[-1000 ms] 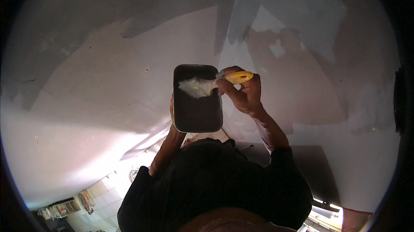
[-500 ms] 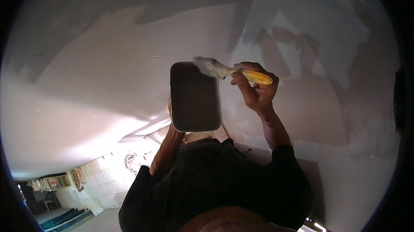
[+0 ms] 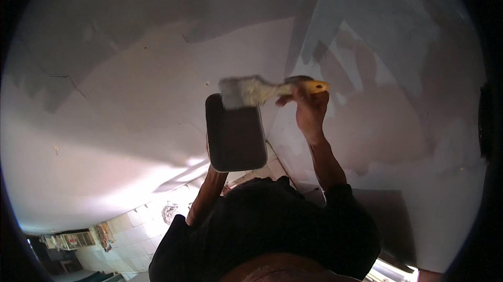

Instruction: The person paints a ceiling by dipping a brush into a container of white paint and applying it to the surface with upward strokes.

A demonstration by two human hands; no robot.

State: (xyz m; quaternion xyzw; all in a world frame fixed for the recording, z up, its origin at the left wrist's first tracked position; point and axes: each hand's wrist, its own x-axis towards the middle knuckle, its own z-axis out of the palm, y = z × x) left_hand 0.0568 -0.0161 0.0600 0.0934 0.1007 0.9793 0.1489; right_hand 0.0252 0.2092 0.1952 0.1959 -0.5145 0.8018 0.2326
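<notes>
My right hand [image 3: 310,109] is closed round the yellow handle of a wide paintbrush [image 3: 242,93]. Pale, smeared bristles point left, slightly blurred, over the far end of a dark rectangular tray [image 3: 237,138] with rounded corners. Whether the bristles touch the tray cannot be made out. From below and behind, my left hand [image 3: 218,176] supports the tray; most of its fingers are hidden by it. The tray's inside looks dark, so its contents do not show.
Pale walls [image 3: 131,88] with darker grey patches and fine cracks meet in a corner ahead. A tiled floor [image 3: 131,229] lies below, brightly lit on the left. Farther off at lower left stands a shelf-like unit [image 3: 78,240]. A bright strip shows at lower right.
The paintbrush has moved left and turned its broad face into view. In the picture the tray sits slightly lower, and the walls and floor have shifted too.
</notes>
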